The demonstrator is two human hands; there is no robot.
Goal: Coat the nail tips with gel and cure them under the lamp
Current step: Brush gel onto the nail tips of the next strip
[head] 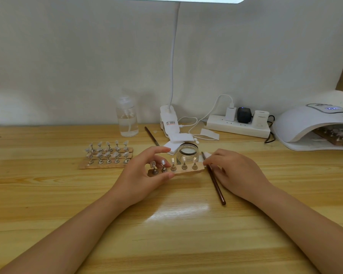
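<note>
While left hand [145, 173] fingers pinch the wooden strip [186, 171] of 5 nail tips, right hand [232, 171] fingers grip brush [216, 184].

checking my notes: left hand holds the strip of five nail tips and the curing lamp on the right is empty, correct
Not quite. In the head view the curing lamp already has holders of nail tips inside. The left hand does hold the strip of five nail tips.

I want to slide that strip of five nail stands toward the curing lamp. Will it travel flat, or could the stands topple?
The wooden strip looks thin and rigid, so it probably slides or lifts as one piece. The five nail stands are tall on small bases, so a jolt might tip them. The left hand holds one end and the right hand the other, which should keep it level.
</note>
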